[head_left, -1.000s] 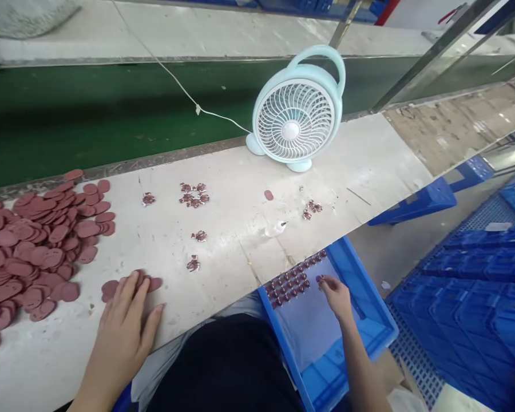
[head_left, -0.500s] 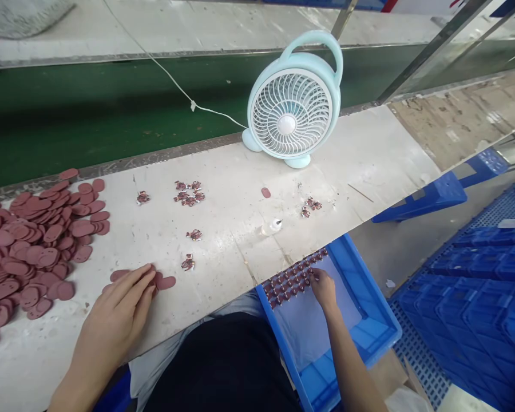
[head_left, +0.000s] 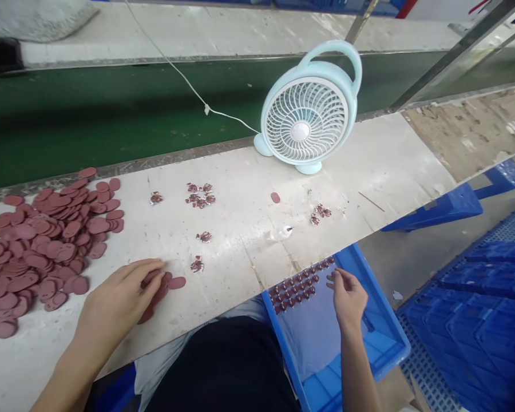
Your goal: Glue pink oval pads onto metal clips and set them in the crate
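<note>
Head view: beside the worktable (head_left: 240, 217) sits a blue crate (head_left: 386, 337). Left hand (head_left: 115, 300) curves over reddish oval discs (head_left: 177, 282) on the worktable; right hand (head_left: 349, 294) curls above the crate; pinch indeterminable for both. Discs appear light, stiff: grip edges. Small brown pieces (head_left: 300, 285), in crate rows, look fragile: pinch sides.

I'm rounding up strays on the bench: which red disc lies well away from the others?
The disc between the fan and the white bottle: it lies alone, while the others are in the heap or by the left hand.
</note>
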